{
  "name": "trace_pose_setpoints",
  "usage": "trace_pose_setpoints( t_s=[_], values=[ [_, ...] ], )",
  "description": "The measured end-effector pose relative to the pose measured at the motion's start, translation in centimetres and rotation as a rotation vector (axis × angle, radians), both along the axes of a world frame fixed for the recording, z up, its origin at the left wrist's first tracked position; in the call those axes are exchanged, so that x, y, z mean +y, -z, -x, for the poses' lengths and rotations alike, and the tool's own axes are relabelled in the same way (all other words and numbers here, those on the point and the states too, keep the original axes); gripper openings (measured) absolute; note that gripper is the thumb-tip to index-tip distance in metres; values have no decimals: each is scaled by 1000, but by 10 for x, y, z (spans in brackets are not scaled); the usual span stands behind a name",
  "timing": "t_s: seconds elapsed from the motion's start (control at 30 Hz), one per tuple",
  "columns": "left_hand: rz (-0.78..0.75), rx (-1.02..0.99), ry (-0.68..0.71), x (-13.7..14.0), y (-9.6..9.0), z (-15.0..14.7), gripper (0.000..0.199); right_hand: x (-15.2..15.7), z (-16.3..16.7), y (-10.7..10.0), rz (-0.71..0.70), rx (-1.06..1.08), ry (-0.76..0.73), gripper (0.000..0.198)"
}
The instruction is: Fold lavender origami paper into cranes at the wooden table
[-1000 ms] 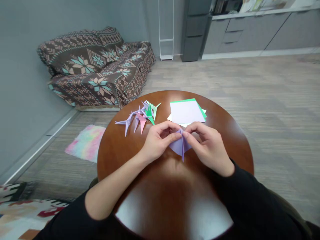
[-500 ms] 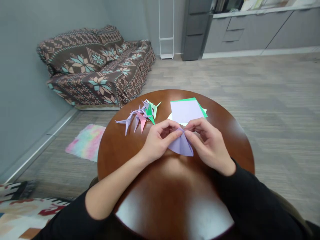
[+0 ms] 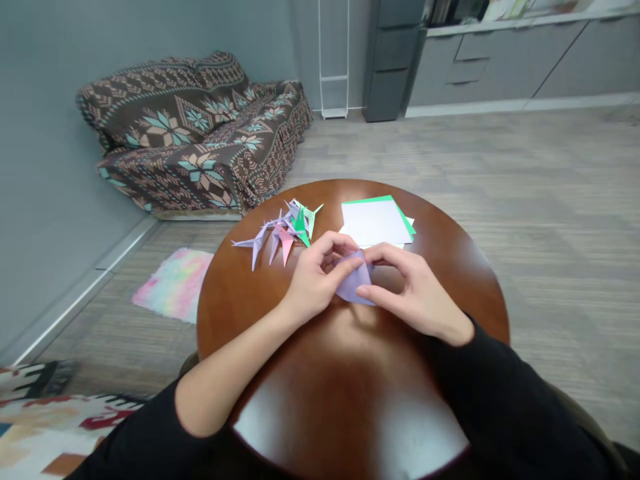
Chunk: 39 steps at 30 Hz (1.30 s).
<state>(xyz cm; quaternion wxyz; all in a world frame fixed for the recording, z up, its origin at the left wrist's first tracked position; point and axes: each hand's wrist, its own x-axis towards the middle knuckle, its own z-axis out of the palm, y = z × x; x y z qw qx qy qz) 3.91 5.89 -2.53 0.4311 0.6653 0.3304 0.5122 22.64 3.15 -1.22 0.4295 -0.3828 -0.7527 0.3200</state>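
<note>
A folded piece of purple origami paper (image 3: 351, 285) is held above the table, its lower part hanging as a slanted flap. My left hand (image 3: 316, 277) pinches it at the upper left, thumb in front and fingers curled behind. On the right side, my right hand (image 3: 419, 291) has its thumb on the lower right edge and its index finger at the upper edge, with a gap between them. My fingers hide part of the folds. Beyond my left hand lie several folded paper cranes, among them a pink one (image 3: 285, 241) and a green one (image 3: 301, 227).
A round brown table (image 3: 345, 387) bears everything. At its far side lies a stack of paper sheets (image 3: 375, 221), whitish on top with green beneath. A sofa (image 3: 200, 133) with a patterned cover and a pastel rug (image 3: 175, 283) are to the left.
My right thumb has moved down from the top of the purple paper to its lower right edge. The paper's spread flap has turned and looks narrower. My left hand has kept its pinch.
</note>
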Motion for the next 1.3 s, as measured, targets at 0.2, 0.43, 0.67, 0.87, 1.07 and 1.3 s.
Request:
trace_pose_setpoints(
  t_s=[0.2, 0.43, 0.67, 0.87, 1.07, 1.3],
  values=[
    [-24, 27, -28, 0, 1, 1, 21, 3, 0, 5, 37, 2, 91, 5],
    [-38, 0, 5, 0, -3, 1, 20, 3, -2, 6, -109, 36, 134, 4],
    [-15, -19, 90, 0, -7, 6, 20, 6, -3, 7, -131, 43, 45, 8],
    [43, -109, 177, 3, -6, 7, 20, 7, -5, 12, -55, 150, 29, 6],
    [73, -119, 143, 4, -7, 7, 23, 7, -5, 12, -23, 208, 33, 2],
    [-57, -1, 7, 3, -6, 5, 10, 8, -6, 11, -109, 136, 50, 9]
  ],
)
